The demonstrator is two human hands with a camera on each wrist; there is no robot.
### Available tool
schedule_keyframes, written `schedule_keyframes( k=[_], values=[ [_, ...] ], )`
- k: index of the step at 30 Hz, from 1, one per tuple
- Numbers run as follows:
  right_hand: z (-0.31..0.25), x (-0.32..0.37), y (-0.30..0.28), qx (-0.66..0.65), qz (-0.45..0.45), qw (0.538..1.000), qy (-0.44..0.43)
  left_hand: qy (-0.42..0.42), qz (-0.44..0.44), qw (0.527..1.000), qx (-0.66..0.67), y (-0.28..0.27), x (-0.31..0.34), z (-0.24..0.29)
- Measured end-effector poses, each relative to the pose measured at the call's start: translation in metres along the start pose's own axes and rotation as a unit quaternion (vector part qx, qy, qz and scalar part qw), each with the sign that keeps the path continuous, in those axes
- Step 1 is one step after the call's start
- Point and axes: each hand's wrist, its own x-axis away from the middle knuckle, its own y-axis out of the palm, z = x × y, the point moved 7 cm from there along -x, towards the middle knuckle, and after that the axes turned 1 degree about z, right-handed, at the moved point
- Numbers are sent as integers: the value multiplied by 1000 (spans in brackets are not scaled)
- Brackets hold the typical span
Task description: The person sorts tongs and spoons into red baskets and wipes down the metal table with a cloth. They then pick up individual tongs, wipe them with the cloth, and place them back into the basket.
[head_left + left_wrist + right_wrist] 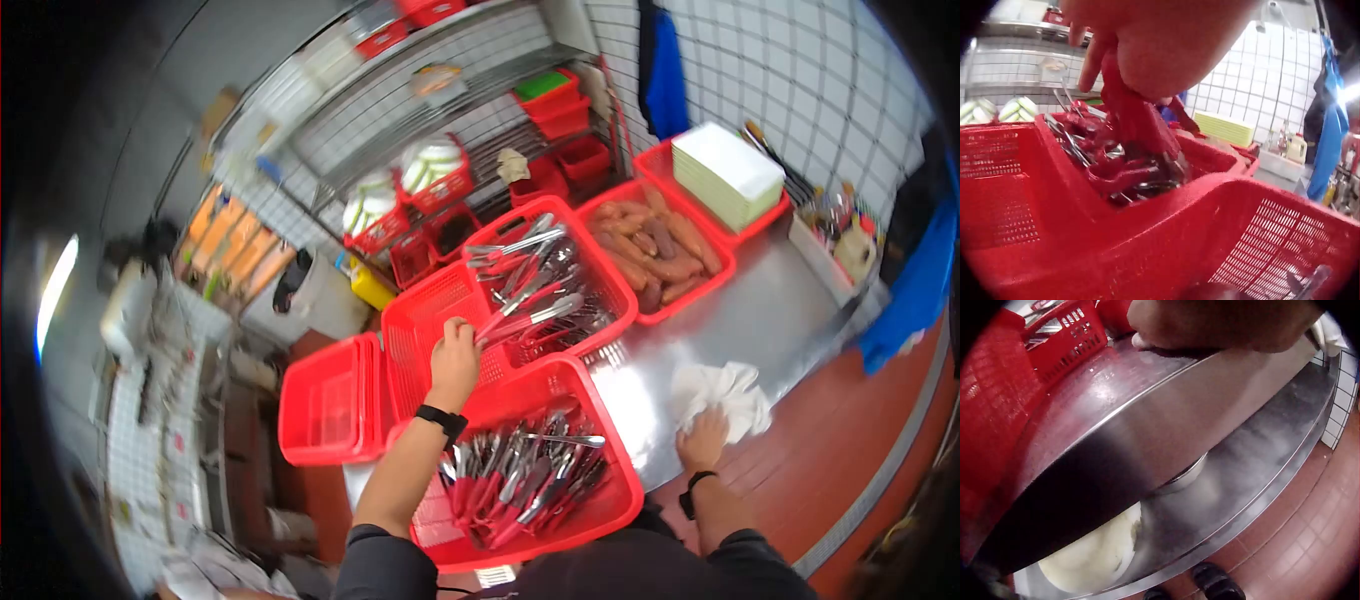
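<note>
1 steel table (800, 290), smooth, shiny, under both hands. Red plastic baskets, 5 on or over it. 1 nearest the body, below left hand (456, 362): slotted walls (622, 465), heap of metal tongs (520, 485) with red grips, too tangled to count. 1 directly under left hand, mesh sides (440, 310). 1 just beyond left hand, perforated (624, 322), holding more tongs, uncountable. 1 beyond right hand (703, 440), full of long, rounded, reddish-brown pieces (655, 245), over 10. 1 farthest, past those pieces (745, 232), bearing 1 stack of rectangular pale trays (735, 180). Red tubs (325, 400), at least 2, rectangular, left of left hand.

1 white cloth (738, 395), crumpled, soft folds, under and beyond right hand's fingers. Right hand rests on it; can't tell if fingers grip any fabric. Left hand fingers closed narrow on red handles of held tongs (535, 320); these point away from it over the beyond basket; exact number in grip unclear. 2 black wristbands (442, 422), 1 behind each hand.
</note>
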Motion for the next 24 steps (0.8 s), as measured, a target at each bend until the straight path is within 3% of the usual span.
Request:
schedule_keyframes(
  k=[2, 6, 8, 9, 11, 18, 21, 24],
  values=[
    [-3, 0, 0, 13, -5, 1000, -1, -144, -40, 983, 108, -19, 24, -19],
    [-3, 1, 7, 49, -26, 998, -11, -187, 9, 973, 132, -63, 86, -28],
    [-4, -1, 8, 65, -65, 996, -15, -307, -152, 881, 326, -54, 131, -33],
    [-4, -2, 10, 68, -86, 994, -17, -322, -132, 875, 337, -52, 147, -34],
    [-1, -8, 16, 73, -106, 992, -18, -381, -144, 760, 506, -34, 184, -24],
    [14, -12, 47, 139, -229, 960, 79, -374, -82, 743, 548, -28, 184, 16],
    [30, -13, 65, 136, -242, 956, 90, -342, -116, 652, 667, -29, 177, 56],
    [30, -7, 60, 154, -288, 943, 58, -268, -80, 612, 740, -42, 190, 58]
  ],
)
